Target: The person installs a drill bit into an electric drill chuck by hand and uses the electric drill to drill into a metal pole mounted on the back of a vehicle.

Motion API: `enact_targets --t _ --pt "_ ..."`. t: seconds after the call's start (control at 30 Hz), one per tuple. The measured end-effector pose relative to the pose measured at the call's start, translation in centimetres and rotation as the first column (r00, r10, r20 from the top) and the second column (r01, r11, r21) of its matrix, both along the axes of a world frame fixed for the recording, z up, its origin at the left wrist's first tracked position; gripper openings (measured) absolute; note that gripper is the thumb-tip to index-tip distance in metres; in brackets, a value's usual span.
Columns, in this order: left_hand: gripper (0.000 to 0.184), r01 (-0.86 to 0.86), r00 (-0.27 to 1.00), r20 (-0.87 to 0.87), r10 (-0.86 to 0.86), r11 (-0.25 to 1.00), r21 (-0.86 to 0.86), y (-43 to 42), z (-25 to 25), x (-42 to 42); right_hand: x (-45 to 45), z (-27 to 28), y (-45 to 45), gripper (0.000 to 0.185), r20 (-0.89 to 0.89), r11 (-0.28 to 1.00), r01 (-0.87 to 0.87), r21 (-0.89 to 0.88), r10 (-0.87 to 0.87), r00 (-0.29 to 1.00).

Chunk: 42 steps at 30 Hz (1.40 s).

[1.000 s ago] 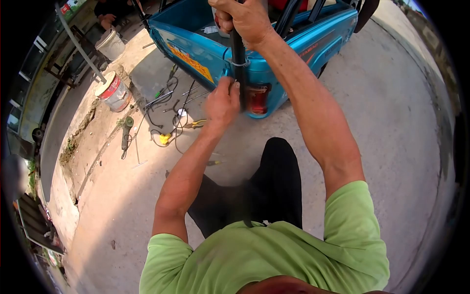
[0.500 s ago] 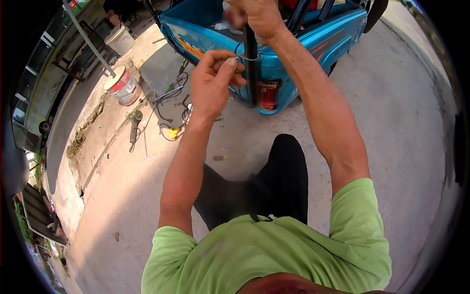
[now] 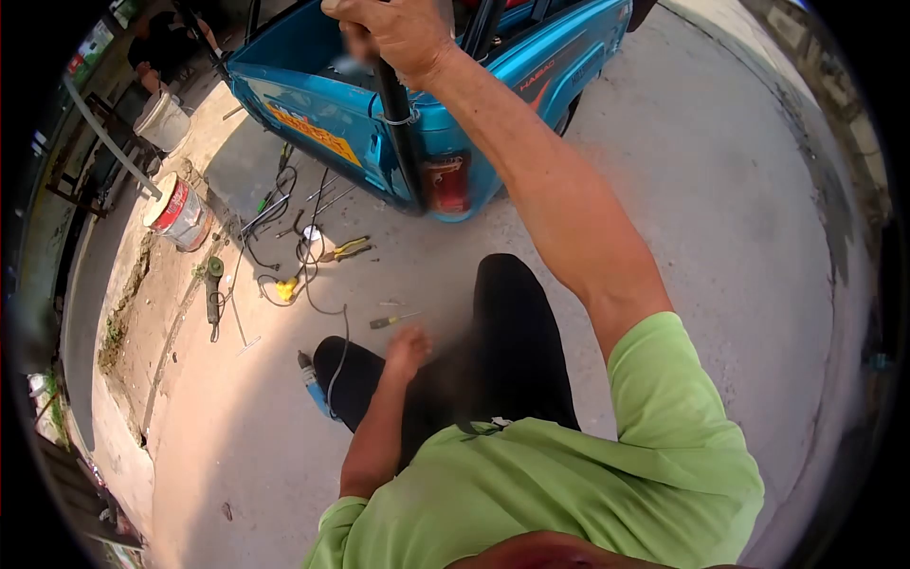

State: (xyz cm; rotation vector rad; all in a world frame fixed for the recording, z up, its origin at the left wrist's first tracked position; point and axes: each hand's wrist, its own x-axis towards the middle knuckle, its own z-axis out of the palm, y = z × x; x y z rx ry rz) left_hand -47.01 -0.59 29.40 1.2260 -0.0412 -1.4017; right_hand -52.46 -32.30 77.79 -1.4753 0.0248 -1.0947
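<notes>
My right hand is closed round the top of a black post, which stands upright against the rear corner of a blue vehicle bed. A thin wire loops round the post just below that hand. Beside the post is a red tail light. Low over my thighs hangs my left hand, blurred, close to a screwdriver on the ground; what its fingers hold, if anything, is too small to tell. A blue power tool lies by my left knee.
Pliers, a yellow connector, cables and an angle grinder lie on the ground. A bucket holding a pole and a white bucket stand at the left. Another person sits at the upper left.
My left hand has left the wire and dropped down toward my lap. My right hand stays on the post. The view has shifted, and the blue power tool now shows.
</notes>
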Motion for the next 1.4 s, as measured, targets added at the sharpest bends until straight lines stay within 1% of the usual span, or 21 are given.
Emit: enact_targets --t 0.07,0.1,0.2,0.27,0.33,0.4,0.5,0.63,0.67,0.7,0.73,0.77,0.8,0.83,0.9,0.97,1.07,1.1,1.17,1.27,1.4 --pt "0.013 -0.082 0.996 -0.039 0.084 0.995 0.047 1.0 -1.9 0.2 -0.3 -0.8 -0.5 0.029 -0.025 0.991 0.089 -0.098 -0.092 0.995" --pt "0.013 -0.082 0.993 -0.084 0.082 0.997 -0.002 0.9 -2.1 0.4 -0.4 -0.8 -0.5 0.032 -0.051 0.981 0.129 -0.145 -0.137 0.989" --pt "0.013 -0.180 0.963 -0.224 0.150 0.977 -0.117 0.2 -0.7 1.5 -0.6 -0.6 -0.3 0.033 -0.069 0.990 0.109 -0.085 -0.115 0.991" --pt "0.016 -0.296 0.914 -0.336 0.228 0.941 -0.165 -1.1 3.0 2.3 -0.5 -0.4 -0.1 0.033 -0.059 0.988 0.136 -0.077 -0.141 0.988" --pt "0.022 -0.357 0.906 -0.335 0.259 0.893 -0.275 -3.0 7.0 4.2 -0.9 -0.2 0.2 0.033 -0.046 0.990 0.135 -0.049 -0.138 0.989" --pt "0.028 -0.369 0.917 -0.314 0.247 0.827 -0.424 -4.9 11.9 5.6 -0.8 -0.3 -0.2 0.032 -0.056 0.993 0.108 -0.054 -0.111 0.992" --pt "0.036 -0.167 0.985 -0.143 0.099 0.772 -0.614 -6.0 16.8 7.9 -0.6 -0.2 -0.1 0.028 -0.053 0.997 0.068 -0.019 -0.069 0.996" --pt "0.047 -0.288 0.957 -0.150 0.247 0.854 -0.433 -6.5 21.4 5.7 -0.3 -0.6 -0.4 0.023 -0.032 0.998 0.049 -0.029 -0.050 0.998" --pt "0.046 -0.295 0.955 -0.129 0.266 0.848 -0.440 -6.2 23.1 5.8 -0.4 -0.5 -0.4 0.019 -0.026 1.000 0.025 -0.019 -0.025 0.999" --pt "0.049 -0.324 0.934 -0.013 0.357 0.832 -0.451 -6.1 25.9 5.7 -0.3 -0.6 -0.4 0.019 -0.038 0.999 0.023 -0.047 -0.025 0.999" --pt "0.055 -0.258 0.920 0.096 0.381 0.771 -0.582 -5.4 29.2 5.4 -0.1 -0.8 -0.7 0.031 -0.062 0.991 0.069 -0.115 -0.076 0.995" --pt "0.065 -0.231 0.829 0.248 0.502 0.710 -0.665 -5.0 33.3 4.9 0.2 -1.1 -0.9 0.030 -0.027 0.989 0.061 -0.136 -0.065 0.998" --pt "0.073 -0.121 0.704 0.402 0.586 0.656 -0.745 -4.1 36.5 4.6 0.1 -1.2 -0.8 0.023 -0.055 0.989 0.053 -0.140 -0.061 0.997" --pt "0.081 -0.007 0.568 0.483 0.666 0.591 -0.807 -3.2 39.4 4.4 0.5 -1.4 -1.7 0.023 0.014 0.994 -0.061 -0.086 0.062 0.998" --pt "0.091 0.154 0.246 0.508 0.825 0.484 -0.861 -2.1 43.4 3.7 0.8 -2.3 -2.8 0.022 -0.002 0.993 -0.050 -0.104 0.050 0.999" --pt "0.095 0.236 0.132 0.497 0.858 0.460 -0.856 -1.3 45.8 2.9 1.0 -1.9 -2.1 0.023 0.004 0.995 -0.028 -0.092 0.028 1.000" --pt "0.100 0.253 0.027 0.499 0.866 0.477 -0.842 -0.2 48.1 1.3 0.7 -1.6 -1.6 0.026 0.004 0.998 -0.009 -0.066 0.009 1.000" --pt "0.101 0.244 -0.042 0.500 0.865 0.494 -0.835 0.1 48.7 0.8 0.7 -1.6 -1.6 0.026 -0.001 0.998 -0.010 -0.058 0.010 1.000" --pt "0.104 0.296 -0.076 0.467 0.881 0.467 -0.833 0.3 49.8 0.4 0.6 -1.3 -1.5 0.026 0.004 0.999 -0.020 -0.032 0.020 1.000" --pt "0.106 0.323 -0.143 0.479 0.866 0.499 -0.804 0.3 51.0 0.3 0.7 -1.4 -1.3 0.024 0.028 0.999 -0.047 0.010 0.047 0.999" --pt "0.106 0.335 -0.164 0.483 0.860 0.509 -0.793 0.0 51.7 0.8 0.8 -1.4 -1.5 0.021 0.046 0.996 -0.086 0.028 0.085 0.995"
